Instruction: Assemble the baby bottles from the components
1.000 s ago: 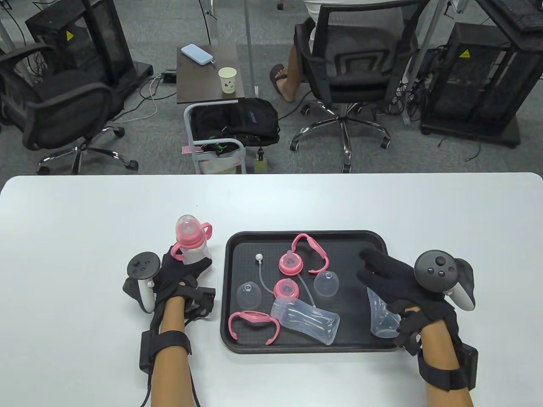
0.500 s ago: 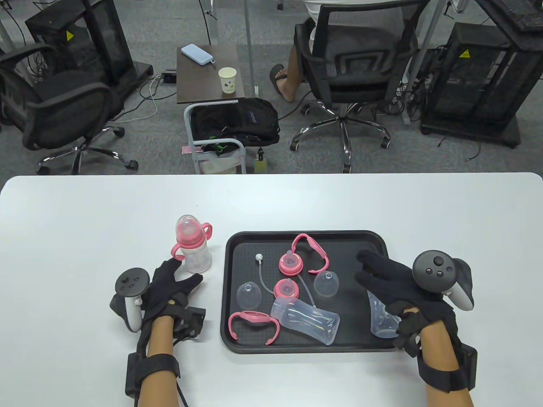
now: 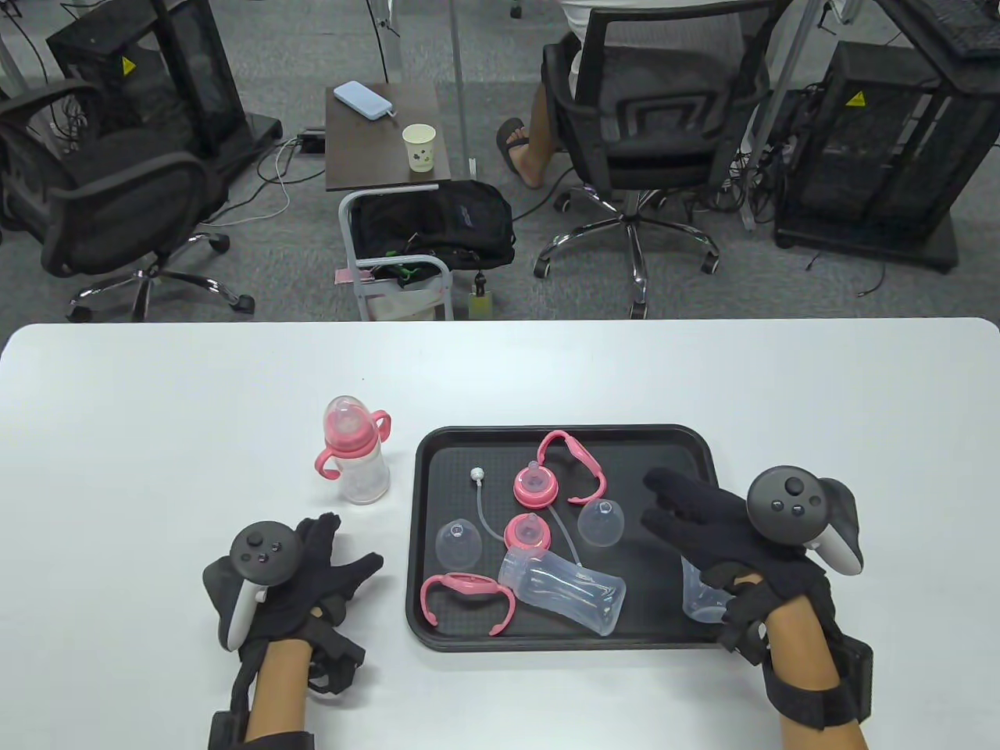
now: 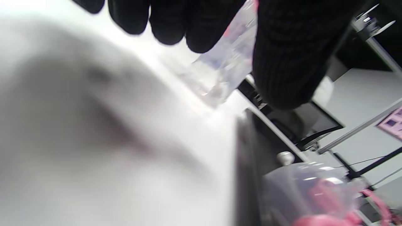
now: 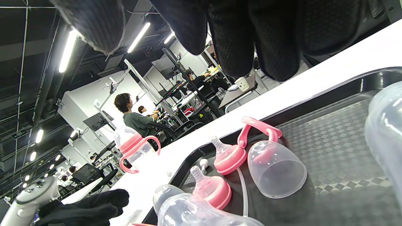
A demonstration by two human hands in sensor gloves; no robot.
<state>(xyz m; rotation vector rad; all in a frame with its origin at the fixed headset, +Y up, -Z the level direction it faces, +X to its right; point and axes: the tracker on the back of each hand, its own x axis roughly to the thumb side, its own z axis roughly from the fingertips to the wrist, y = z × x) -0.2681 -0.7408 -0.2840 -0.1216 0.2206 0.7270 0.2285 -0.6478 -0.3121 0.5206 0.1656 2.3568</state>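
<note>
Assembled baby bottle (image 3: 355,453): upright on table (image 3: 156,406), at tray's (image 3: 426,453) ten o'clock, parked clear of loose parts. Left hand (image 3: 312,578): fingers spread, empty. Right hand (image 3: 719,531): fingers splayed above tray's three o'clock, over a clear bottle body (image 3: 703,598); contact unclear.

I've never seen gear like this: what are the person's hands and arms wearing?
Both hands, left and right, wear black knit gloves. A grey-and-white tracker with round buttons is strapped on each back. Black wrist straps carry small boxes and cables; forearms bare.

Pink-collared clear bottle (image 3: 355,457), black checker-textured tray (image 3: 687,445), white table (image 3: 156,406).
</note>
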